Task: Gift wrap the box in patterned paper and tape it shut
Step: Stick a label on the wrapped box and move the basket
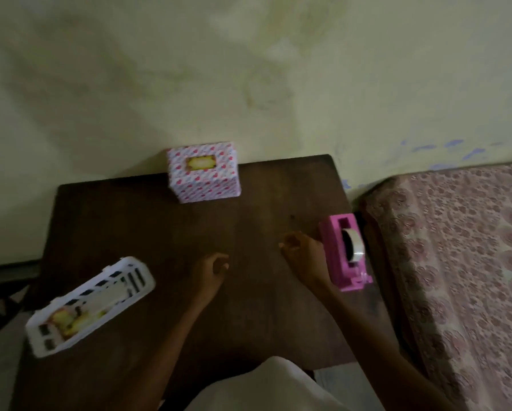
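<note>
Head view. The rectangular box in white paper printed with pink hearts (203, 173) stands at the far edge of the dark wooden desk (160, 232), against the wall, well apart from both hands. Left hand (211, 269) and right hand (300, 250) hover with loosely curled fingers, holding nothing; the right is just beside the pink plastic tape dispenser (345, 252). A white slotted plastic basket (149, 281) sits near left. Wrapping appears complete; any remaining move would be checking seams, with fresh tape if one lifts.

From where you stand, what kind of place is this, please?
Probably a bedroom at home: a bed with a floral sheet stands beside the wooden table, which is pushed against a stained painted wall.
</note>
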The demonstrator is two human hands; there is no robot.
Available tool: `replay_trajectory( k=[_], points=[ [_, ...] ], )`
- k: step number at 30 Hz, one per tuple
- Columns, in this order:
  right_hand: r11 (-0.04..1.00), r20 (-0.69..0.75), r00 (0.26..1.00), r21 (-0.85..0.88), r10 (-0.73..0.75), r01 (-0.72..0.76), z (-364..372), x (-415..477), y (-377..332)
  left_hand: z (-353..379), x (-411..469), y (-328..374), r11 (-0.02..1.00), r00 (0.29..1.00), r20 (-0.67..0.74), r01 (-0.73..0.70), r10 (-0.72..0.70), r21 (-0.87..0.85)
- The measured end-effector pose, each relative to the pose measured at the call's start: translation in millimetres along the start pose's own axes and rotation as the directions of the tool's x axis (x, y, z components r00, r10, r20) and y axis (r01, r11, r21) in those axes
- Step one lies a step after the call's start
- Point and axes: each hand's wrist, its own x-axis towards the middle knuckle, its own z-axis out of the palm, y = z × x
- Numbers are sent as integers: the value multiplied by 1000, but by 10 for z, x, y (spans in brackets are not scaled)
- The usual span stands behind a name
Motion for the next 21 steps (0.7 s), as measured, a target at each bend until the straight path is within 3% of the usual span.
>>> replay_trajectory(
  k=[5, 12, 14, 16, 19, 21],
  points=[
    [986, 220, 967, -70, -130, 149, 653, -36, -547, -506, -186, -429, 976, 964, -233, 83, -131, -203],
    [916, 511, 790, -10, -340, 401, 1909, -238, -1419, -1408, -679, -1492, 949, 771, -562, 184, -300, -255],
    [896, 559, 744, -5, -366, 445, 2252, -327, -1595, -1588, -824, -1858, 967, 767, -590, 228, -252, -116],
    [867, 577, 714, -19, -397, 497, 2467, -391, -1717, -1694, -886, -2125, 962, 803, -583, 243, -127, 126],
    [831, 613, 688, -89, -389, 549, 2770, -439, -1808, -1786, -982, -2399, 922, 899, -437, 203, -41, 329],
    [809, 630, 680, -136, -376, 573, 3009, -431, -1880, -1851, -1006, -2526, 918, 937, -336, 210, -91, 337]
  ],
)
